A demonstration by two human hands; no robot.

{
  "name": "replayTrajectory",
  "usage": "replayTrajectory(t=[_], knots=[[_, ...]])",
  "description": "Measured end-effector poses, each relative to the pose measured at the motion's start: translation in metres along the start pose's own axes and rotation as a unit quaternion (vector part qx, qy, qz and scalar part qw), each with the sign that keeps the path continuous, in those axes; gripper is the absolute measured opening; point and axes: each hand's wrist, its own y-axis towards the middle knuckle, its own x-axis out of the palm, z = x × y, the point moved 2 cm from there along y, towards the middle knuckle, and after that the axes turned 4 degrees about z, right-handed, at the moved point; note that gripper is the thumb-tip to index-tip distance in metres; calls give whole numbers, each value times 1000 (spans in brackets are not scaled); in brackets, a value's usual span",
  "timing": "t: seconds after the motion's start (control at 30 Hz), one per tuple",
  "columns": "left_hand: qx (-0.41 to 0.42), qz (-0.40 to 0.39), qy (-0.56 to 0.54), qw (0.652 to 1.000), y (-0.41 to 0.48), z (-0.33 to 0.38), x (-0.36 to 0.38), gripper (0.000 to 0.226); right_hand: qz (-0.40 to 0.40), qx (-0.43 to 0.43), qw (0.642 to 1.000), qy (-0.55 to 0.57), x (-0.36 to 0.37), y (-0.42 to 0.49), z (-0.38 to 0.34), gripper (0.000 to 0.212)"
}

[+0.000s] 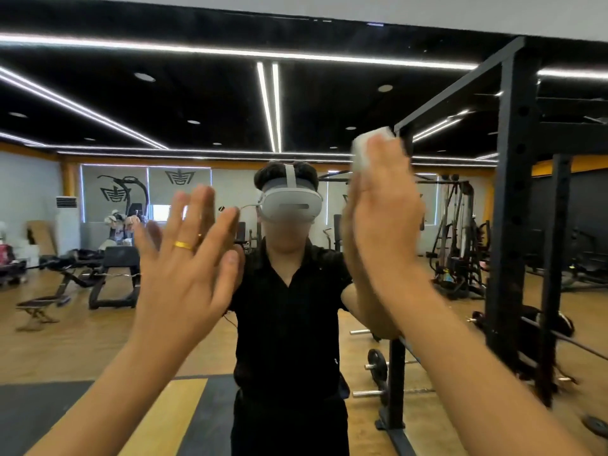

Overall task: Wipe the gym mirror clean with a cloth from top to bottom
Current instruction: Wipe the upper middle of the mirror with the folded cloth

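Your right hand (383,225), fingers flat, presses cloth (361,154) to mirror (98,106) at 1 o'clock; left hand (184,261) splayed, released, 9 o'clock.

The cloth (363,153) under your right hand (385,225) is white; the ring (184,245) on your left hand (184,278) is gold; in the mirror (82,199) your shirt (289,311) is black, your headset (292,205) pale grey-white; the ceiling (197,103) is black, striped with white light lines; the floor (82,324) is honey-yellow wood with dark grey mats (33,413); the rack (513,192) is black.
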Motion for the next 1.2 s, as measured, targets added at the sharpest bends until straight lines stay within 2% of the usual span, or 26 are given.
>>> replayTrajectory(t=[0.1,0.2,0.3,0.4,0.53,0.63,0.7,0.8,0.87,0.93,1.03,1.1,1.17,1.2], knots=[[23,15,29,999,-10,-13,11,58,-70,-87,994,4,15,-19,-24,58],[14,34,35,999,-11,-10,18,58,-85,-140,986,-14,-4,-1,6,54],[0,40,23,999,-11,-9,18,58,-38,-72,996,-48,-30,20,43,44],[3,41,19,999,-12,-9,19,58,-15,-30,999,-15,-22,16,32,40],[1,44,12,999,-13,-10,19,58,-98,-138,986,-1,5,-21,-18,52],[3,47,9,999,-14,-10,20,58,-128,-193,973,-23,0,-12,-9,54],[2,49,7,999,-13,-9,20,58,-97,-167,981,-37,-12,7,9,44],[7,53,14,998,-13,-9,20,57,-40,-40,997,-55,-21,25,26,42],[10,55,17,998,-13,-10,20,58,-12,2,999,-42,-12,18,11,41],[8,57,12,998,-13,-11,21,58,-15,-27,999,-21,4,-3,-19,41],[7,56,-2,998,-14,-12,21,58,-106,-132,986,-8,20,-34,-43,46],[12,60,-9,998,-15,-13,22,58,-130,-173,975,-44,14,-27,-33,47],[12,63,-11,998,-15,-13,22,58,-112,-167,976,-87,5,-11,-14,45],[12,62,-10,998,-15,-13,23,58,-97,-136,981,-95,-1,-3,-8,43]])
